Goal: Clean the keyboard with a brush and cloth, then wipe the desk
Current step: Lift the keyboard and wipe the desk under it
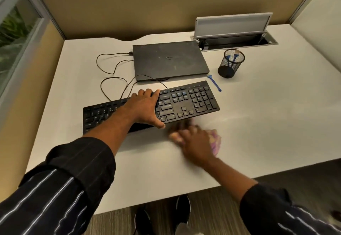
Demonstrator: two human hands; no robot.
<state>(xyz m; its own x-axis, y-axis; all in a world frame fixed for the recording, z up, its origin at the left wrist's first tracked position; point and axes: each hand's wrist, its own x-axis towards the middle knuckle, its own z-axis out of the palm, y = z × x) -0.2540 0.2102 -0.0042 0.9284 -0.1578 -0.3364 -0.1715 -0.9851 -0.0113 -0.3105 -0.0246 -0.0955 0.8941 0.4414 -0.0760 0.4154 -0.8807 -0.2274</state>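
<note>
A black keyboard (186,102) lies slanted across the middle of the white desk (267,120). My left hand (145,107) spans its centre, fingers over the far edge and thumb at the near edge, gripping it. My right hand (193,142) is blurred just in front of the keyboard's right half, pressed on a pink cloth (215,142) that lies on the desk. A thin blue brush (214,83) lies on the desk beyond the keyboard's right end, apart from both hands.
A closed black laptop (169,59) sits behind the keyboard, with black cables (110,72) looping to its left. A black mesh pen holder (231,63) stands to the right. An open cable hatch (234,37) is at the back. Partition walls enclose the desk.
</note>
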